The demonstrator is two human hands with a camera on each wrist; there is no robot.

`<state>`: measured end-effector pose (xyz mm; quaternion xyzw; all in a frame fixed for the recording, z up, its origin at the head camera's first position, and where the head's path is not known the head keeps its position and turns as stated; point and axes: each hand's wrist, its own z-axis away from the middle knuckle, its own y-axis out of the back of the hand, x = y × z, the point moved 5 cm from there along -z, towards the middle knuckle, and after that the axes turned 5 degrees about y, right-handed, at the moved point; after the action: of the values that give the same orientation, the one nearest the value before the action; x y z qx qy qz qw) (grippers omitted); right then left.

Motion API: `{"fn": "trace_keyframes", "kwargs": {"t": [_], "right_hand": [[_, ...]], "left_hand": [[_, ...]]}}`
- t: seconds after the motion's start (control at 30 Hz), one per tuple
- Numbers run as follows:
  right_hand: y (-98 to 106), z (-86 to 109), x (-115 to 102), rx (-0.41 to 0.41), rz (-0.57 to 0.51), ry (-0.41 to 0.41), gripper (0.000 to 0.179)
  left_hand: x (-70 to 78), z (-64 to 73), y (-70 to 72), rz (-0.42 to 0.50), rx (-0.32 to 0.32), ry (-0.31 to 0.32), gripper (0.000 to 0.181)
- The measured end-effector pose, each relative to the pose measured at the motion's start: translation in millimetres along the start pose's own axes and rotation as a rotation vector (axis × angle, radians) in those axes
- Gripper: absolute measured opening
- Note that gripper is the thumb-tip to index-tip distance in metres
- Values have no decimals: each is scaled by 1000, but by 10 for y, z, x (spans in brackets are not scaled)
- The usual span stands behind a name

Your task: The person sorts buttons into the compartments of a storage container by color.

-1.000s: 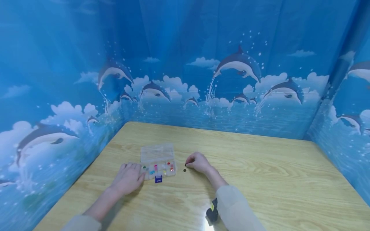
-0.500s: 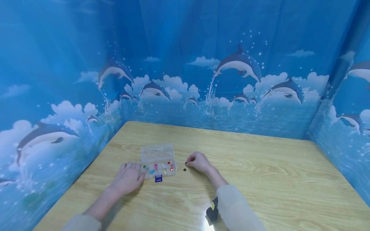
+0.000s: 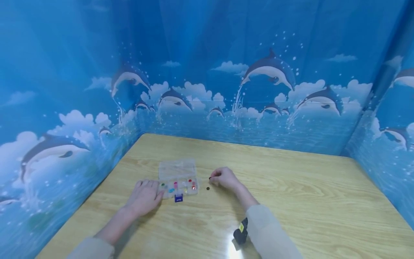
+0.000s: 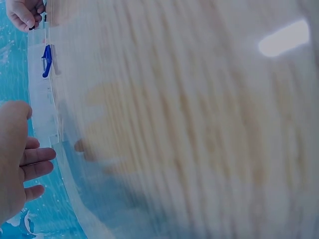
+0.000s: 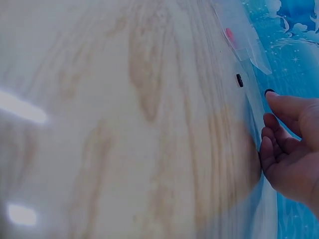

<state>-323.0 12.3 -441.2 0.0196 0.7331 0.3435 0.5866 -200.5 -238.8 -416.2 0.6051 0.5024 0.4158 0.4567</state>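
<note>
A clear plastic compartment box (image 3: pixel 187 192) lies with its lid (image 3: pixel 177 169) folded back, small coloured pieces in its compartments. My left hand (image 3: pixel 145 196) rests at the box's left end, fingers extended and the thumb by the front corner. In the left wrist view, those fingers are loosely straight beside the box. To the right of the box, my right hand (image 3: pixel 224 178) pinches a small black disc (image 5: pixel 269 92) between thumb and fingertips. A second small black disc (image 3: pixel 208 188) lies on the table between that hand and the box.
A blue clasp (image 3: pixel 178 198) sticks out at the box's front edge. A black device with a yellow mark (image 3: pixel 240 233) sits by the right sleeve on the wooden table (image 3: pixel 291 187). A dolphin-print curtain (image 3: pixel 207 72) borders the table's back and sides.
My right hand has moved slightly away from me with the pinched disc, widening its gap from the disc on the table. The left hand stays by the box; the head view has shifted a little.
</note>
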Motion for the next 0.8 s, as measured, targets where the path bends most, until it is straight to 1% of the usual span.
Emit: {"fn": "trace_keyframes", "kwargs": {"t": [0.13, 0.23, 0.5, 0.7, 0.8], "right_hand": [[19, -24, 7, 23, 2, 5, 6], [35, -28, 15, 38, -6, -12, 7], [58, -20, -22, 63, -114, -82, 10], [44, -45, -110, 81, -135, -68, 10], [23, -59, -169, 76, -145, -57, 10]], "left_hand": [[-7, -2, 9, -14, 10, -12, 38], [-10, 4, 7, -21, 9, -18, 38], [-13, 20, -4, -18, 9, -22, 39], [-14, 29, 2, -11, -1, -18, 40], [-11, 39, 10, -7, -7, -14, 39]]}}
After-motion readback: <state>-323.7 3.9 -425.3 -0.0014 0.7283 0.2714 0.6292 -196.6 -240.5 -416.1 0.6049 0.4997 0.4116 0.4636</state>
